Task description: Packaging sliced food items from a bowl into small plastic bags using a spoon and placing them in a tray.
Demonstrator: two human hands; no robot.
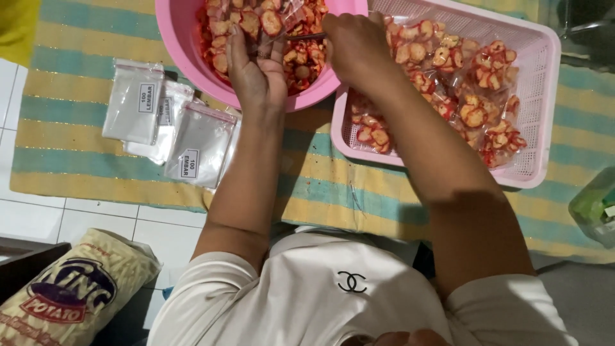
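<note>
Head view, looking straight down. Sitting over a pink bowl (192, 57) heaped with red-coated chips (301, 57). Holding a small clear bag (272, 22) upright over the bowl in the left hand (256, 70), palm up, fingers curled loosely round the bag's lower part. Gripping what seems a thin spoon or scoop (307, 36) in the right hand (355, 45), knuckles up, fingers closed on its handle, wrist bent down into the bowl. Judging the bag as light, limp and slippery, best pinched at the mouth edge; judging the chips as brittle, oily, easily crushed. Reaching both forearms forward from the body, elbows wide. Lying just right of the bowl, a pink mesh basket (538, 96) with filled packets (474, 83). Resting left on the striped mat (77, 38), stacks of empty zip bags (138, 102).
</note>
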